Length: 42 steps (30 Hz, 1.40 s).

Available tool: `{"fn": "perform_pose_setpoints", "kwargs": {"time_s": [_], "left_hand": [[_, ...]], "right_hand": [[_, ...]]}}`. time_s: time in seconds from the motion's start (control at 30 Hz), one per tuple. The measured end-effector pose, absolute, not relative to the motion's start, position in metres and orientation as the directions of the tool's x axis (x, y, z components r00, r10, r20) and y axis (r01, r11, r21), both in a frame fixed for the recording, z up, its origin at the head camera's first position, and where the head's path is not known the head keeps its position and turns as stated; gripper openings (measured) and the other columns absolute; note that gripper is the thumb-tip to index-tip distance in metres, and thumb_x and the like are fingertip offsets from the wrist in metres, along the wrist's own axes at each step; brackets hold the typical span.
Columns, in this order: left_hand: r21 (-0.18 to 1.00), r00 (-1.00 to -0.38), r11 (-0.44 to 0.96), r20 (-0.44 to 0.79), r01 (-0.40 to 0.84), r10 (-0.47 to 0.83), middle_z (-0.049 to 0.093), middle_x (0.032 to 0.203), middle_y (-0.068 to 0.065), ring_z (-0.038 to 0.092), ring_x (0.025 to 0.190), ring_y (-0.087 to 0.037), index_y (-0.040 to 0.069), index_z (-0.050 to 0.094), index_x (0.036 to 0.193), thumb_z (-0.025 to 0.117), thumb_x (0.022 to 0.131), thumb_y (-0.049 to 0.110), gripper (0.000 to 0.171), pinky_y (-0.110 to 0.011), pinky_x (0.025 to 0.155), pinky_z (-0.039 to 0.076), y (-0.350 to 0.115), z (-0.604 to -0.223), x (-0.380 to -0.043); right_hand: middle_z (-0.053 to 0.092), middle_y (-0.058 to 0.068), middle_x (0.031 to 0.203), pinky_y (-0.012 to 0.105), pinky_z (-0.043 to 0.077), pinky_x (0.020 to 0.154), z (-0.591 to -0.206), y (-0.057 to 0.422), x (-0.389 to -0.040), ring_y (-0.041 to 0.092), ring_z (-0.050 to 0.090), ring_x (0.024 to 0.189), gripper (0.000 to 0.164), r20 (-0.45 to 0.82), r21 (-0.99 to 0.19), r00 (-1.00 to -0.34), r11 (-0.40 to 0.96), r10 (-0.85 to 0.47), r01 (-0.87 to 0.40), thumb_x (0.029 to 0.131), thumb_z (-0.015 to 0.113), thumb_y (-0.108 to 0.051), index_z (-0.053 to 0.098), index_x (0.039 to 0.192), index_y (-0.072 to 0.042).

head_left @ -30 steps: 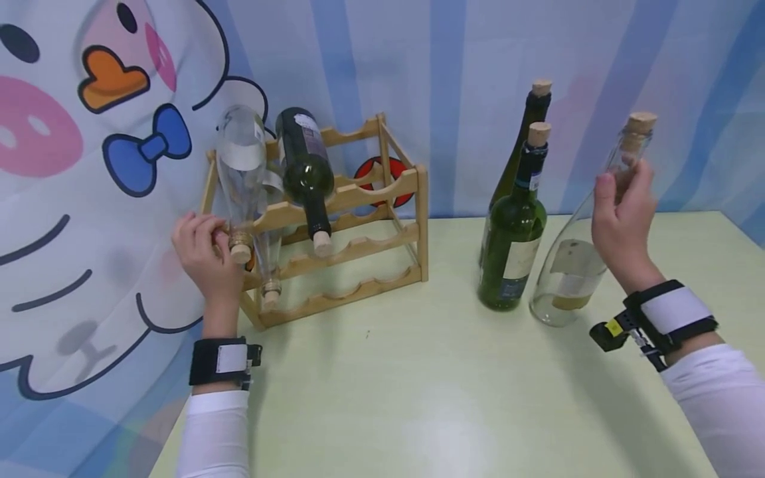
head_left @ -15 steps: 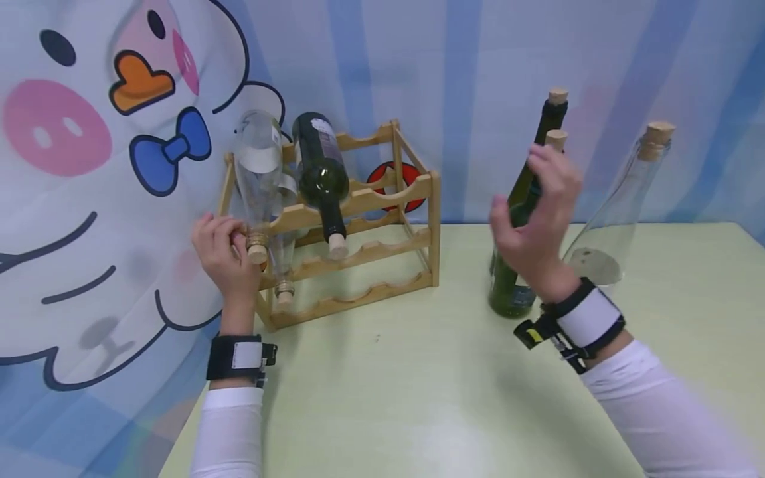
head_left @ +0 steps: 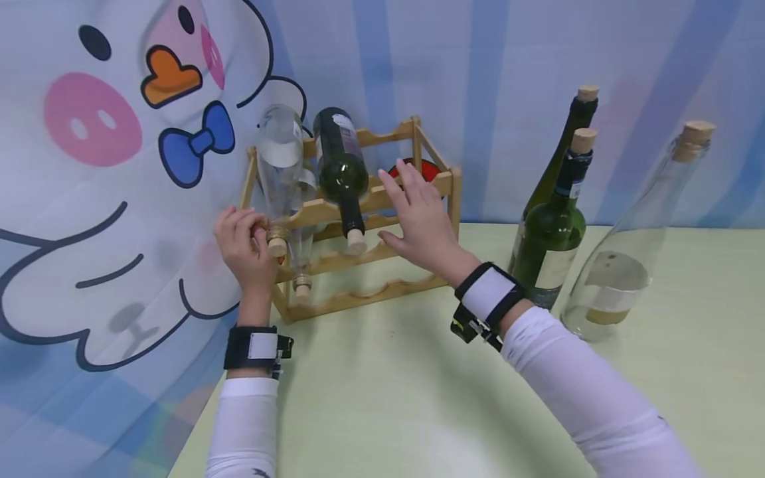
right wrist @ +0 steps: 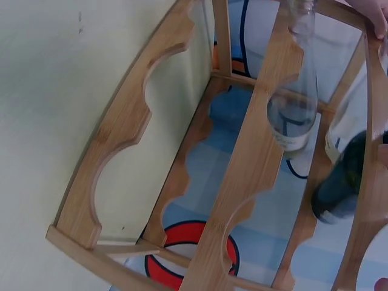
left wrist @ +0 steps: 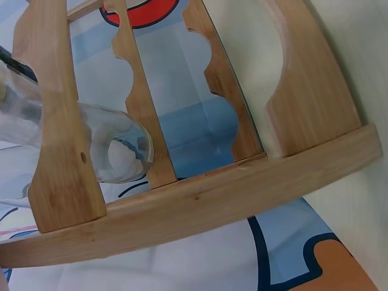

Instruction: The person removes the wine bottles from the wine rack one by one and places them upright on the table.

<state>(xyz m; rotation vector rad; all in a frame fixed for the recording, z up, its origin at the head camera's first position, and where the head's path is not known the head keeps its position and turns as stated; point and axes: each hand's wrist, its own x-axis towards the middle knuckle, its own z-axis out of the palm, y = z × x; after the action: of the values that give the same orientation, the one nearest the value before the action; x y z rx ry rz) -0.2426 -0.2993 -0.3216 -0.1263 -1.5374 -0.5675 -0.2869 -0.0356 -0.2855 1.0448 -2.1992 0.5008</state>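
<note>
A wooden wine rack [head_left: 370,292] stands on the table, with corked bottles lying in it. My left hand [head_left: 245,249] grips the rack's front left corner, right beside the neck of a clear glass bottle [head_left: 281,159] on the top tier. Next to that bottle lies a dark green wine bottle [head_left: 342,159], neck toward me. A second clear bottle [right wrist: 294,115] lies one tier lower, on the left. My right hand [head_left: 424,222], fingers spread and holding nothing, is at the rack's top front rail, to the right of the dark bottle; a fingertip shows in the right wrist view's lower corner.
Right of the rack stand two green wine bottles, one in front [head_left: 552,232] and one behind [head_left: 562,149], both corked. Farther right is an upright clear corked bottle [head_left: 621,265]. A printed cloth backdrop [head_left: 496,60] hangs close behind the pale table [head_left: 382,398].
My right hand has let go of the standing clear bottle's neck and swung left, past the green bottles, to the rack. My left hand keeps its place; the head view has turned slightly left.
</note>
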Motion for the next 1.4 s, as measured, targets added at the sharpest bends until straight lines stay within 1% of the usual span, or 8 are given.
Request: {"fn": "perform_pose_setpoints", "kwargs": {"time_s": [0.17,0.3,0.47,0.8,1.03,1.1,1.23,1.4], "left_hand": [[0.269,-0.081,0.867,0.962,0.420,-0.260,0.059,0.090,-0.016,0.048,0.104,-0.035,-0.002,0.061,0.079,0.043,0.078,0.007,0.020,-0.038,0.099,0.031,-0.297,-0.321,-0.244],[0.273,-0.084,0.867,0.961,0.416,-0.262,0.059,0.090,-0.017,0.048,0.104,-0.035,-0.003,0.060,0.080,0.042,0.078,0.006,0.020,-0.037,0.100,0.031,-0.298,-0.320,-0.243],[0.276,-0.090,0.868,0.961,0.413,-0.263,0.059,0.090,-0.017,0.048,0.104,-0.036,-0.003,0.060,0.080,0.042,0.079,0.005,0.020,-0.037,0.100,0.031,-0.299,-0.318,-0.243],[0.284,-0.109,0.876,0.959,0.390,-0.263,0.059,0.092,-0.018,0.047,0.106,-0.036,-0.004,0.060,0.081,0.044,0.079,0.004,0.018,-0.037,0.101,0.030,-0.300,-0.323,-0.241],[0.287,-0.079,0.862,0.957,0.417,-0.280,0.061,0.090,-0.017,0.050,0.104,-0.035,-0.004,0.062,0.079,0.047,0.078,0.004,0.017,-0.037,0.100,0.033,-0.291,-0.324,-0.236],[0.287,-0.072,0.855,0.956,0.432,-0.284,0.062,0.089,-0.017,0.050,0.104,-0.035,-0.004,0.063,0.079,0.048,0.078,0.003,0.016,-0.037,0.099,0.033,-0.290,-0.323,-0.235],[0.303,-0.097,0.839,0.951,0.451,-0.292,0.063,0.092,-0.018,0.050,0.105,-0.036,-0.005,0.063,0.083,0.052,0.079,0.001,0.012,-0.037,0.100,0.033,-0.291,-0.319,-0.232],[0.442,-0.286,0.778,0.895,0.447,-0.343,0.061,0.106,-0.018,0.045,0.117,-0.033,-0.005,0.060,0.096,0.055,0.079,-0.003,0.018,-0.033,0.104,0.029,-0.296,-0.311,-0.215]], "right_hand": [[0.013,0.016,0.147,0.055,0.018,0.104,-0.283,-0.054,-0.283,0.032,0.013,0.135,0.080,0.578,-0.056,-0.526,0.613,-0.624,-0.788,0.078,0.065,-0.033,0.018,0.141,-0.021],[0.014,0.013,0.147,0.058,0.018,0.102,-0.278,-0.065,-0.278,0.030,0.011,0.136,0.073,0.545,-0.068,-0.541,0.609,-0.641,-0.790,0.078,0.065,-0.021,0.025,0.139,-0.029],[0.019,0.009,0.147,0.057,0.021,0.101,-0.271,-0.069,-0.274,0.027,0.013,0.136,0.059,0.559,-0.110,-0.533,0.580,-0.635,-0.807,0.078,0.061,-0.005,0.044,0.129,-0.026],[0.028,0.006,0.144,0.055,0.017,0.104,-0.269,-0.067,-0.262,0.023,0.017,0.136,0.050,0.645,-0.084,-0.458,0.540,-0.611,-0.838,0.078,0.061,-0.002,0.051,0.123,-0.020],[0.040,0.005,0.137,0.052,0.019,0.105,-0.263,-0.062,-0.246,0.019,0.026,0.133,0.042,0.757,-0.255,-0.455,0.429,-0.469,-0.866,0.076,0.062,-0.002,0.056,0.116,-0.013],[0.045,0.005,0.134,0.050,0.019,0.105,-0.263,-0.062,-0.240,0.019,0.030,0.131,0.036,0.804,-0.247,-0.409,0.383,-0.432,-0.890,0.078,0.062,-0.006,0.057,0.114,-0.012],[0.054,0.008,0.124,0.050,0.021,0.105,-0.261,-0.059,-0.226,0.021,0.041,0.124,0.031,0.890,-0.096,-0.238,0.350,-0.389,-0.932,0.077,0.063,-0.008,0.060,0.108,-0.009],[0.060,0.009,0.116,0.051,0.022,0.104,-0.268,-0.051,-0.209,0.023,0.050,0.116,0.035,0.920,0.058,-0.089,0.357,-0.382,-0.932,0.071,0.067,-0.007,0.061,0.105,-0.008]]}}
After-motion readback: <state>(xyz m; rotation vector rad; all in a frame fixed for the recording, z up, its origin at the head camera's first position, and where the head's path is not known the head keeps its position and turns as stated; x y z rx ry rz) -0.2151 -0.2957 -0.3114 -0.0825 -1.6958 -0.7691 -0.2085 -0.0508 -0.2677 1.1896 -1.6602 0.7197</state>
